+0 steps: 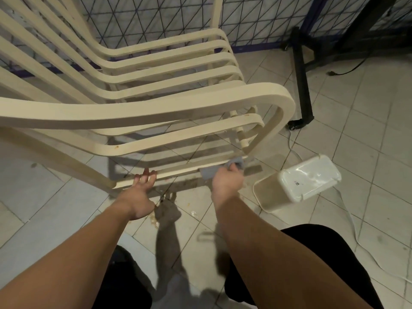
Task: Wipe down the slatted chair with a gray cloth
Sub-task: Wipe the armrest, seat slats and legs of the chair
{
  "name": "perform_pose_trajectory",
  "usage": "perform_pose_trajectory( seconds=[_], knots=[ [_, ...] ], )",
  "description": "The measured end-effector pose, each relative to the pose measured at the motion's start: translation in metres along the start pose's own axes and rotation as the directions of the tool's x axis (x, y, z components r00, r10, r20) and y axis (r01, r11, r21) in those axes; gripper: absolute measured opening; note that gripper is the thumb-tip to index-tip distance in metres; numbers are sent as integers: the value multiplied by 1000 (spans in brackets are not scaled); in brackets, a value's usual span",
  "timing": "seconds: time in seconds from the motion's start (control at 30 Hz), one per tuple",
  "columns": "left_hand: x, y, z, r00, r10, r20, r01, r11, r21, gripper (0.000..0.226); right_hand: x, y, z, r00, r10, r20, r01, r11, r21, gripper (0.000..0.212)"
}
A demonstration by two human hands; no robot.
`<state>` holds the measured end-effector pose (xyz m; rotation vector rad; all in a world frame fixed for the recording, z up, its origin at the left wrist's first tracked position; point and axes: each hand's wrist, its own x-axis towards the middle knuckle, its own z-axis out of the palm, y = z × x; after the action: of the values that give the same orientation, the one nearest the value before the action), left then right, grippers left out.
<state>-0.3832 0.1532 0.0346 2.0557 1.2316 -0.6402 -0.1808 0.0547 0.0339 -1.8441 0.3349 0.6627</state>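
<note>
Near the bottom of the view both forearms reach out over a tiled floor that looks smeared and wet between them. That is the first risk: a foot could slide on it and jolt the chair, which seems to lie tipped on its side. Just beyond, the left hand is half open, its fingertips hooked on the lowest rail; that light hold could slip if the wipe pushes hard, and the chair would shift. To the right, the right hand is closed around the cloth, which is bunched under and beyond the fingers and pressed on the same rail near its right end. A loose fold could snag on the rail's corner. Right of that hand a white bin lies on its side, near enough for an elbow to knock. Farther back, the upper slats look stained and unwiped.
</note>
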Motion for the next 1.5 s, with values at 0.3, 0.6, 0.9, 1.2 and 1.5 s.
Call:
perform_pose_trajectory(
  seconds=[0.3, 0.6, 0.9, 1.2, 1.5],
  knots=[
    [-34, -30, 1, 948, 167, -270, -225, 953, -202, 63, -12, 16, -24, 927, -372, 49, 373, 902, -219, 38],
    [-43, -129, -16, 936, -344, -73, 303, 895, -327, 41, -6, 50, 30, 472, -584, 660, 862, 151, -483, 30],
    [-38, -124, -33, 964, -183, -191, 5, 734, -680, 63, -86, 87, 119, 264, -263, 928, 964, 91, -249, 49],
    [-66, -121, -36, 922, -387, -15, 279, 690, -668, 32, -127, 62, 106, 634, -161, 757, 475, 853, -216, 21],
    [-98, -93, 0, 989, -114, 90, 46, -343, -938, 49, -180, 30, 87, 522, 40, 852, 433, 848, -306, 25]
  ],
)
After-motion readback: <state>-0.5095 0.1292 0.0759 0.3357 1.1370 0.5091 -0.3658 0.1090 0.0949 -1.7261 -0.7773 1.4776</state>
